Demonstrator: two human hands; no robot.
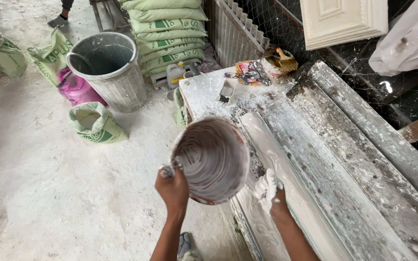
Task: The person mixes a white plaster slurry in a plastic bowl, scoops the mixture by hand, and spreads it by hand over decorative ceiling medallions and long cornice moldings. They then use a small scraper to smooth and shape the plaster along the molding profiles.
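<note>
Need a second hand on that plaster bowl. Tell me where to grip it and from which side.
Probably grip the bowl at its bare rim on the right, coming from the mould side. The left hand already holds the left rim, and the bowl tilts mouth-up toward the camera, slick with plaster inside.

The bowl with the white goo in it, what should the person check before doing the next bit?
1. Left hand has a firm hold on the bowl rim: ok, fingers wrap the edge.
2. Bowl sits over the long mould, not the floor: ok, though part of it overhangs the bench edge.
3. Wet plaster left in the bowl: cannot tell; the inside is only smeared white.
4. Right hand is on the wet plaster in the mould: ok, it is coated white.
5. Foot clear of drips: not ok, it is just below the bowl.
6. Grey bin and sacks away from the hands: ok.
</note>
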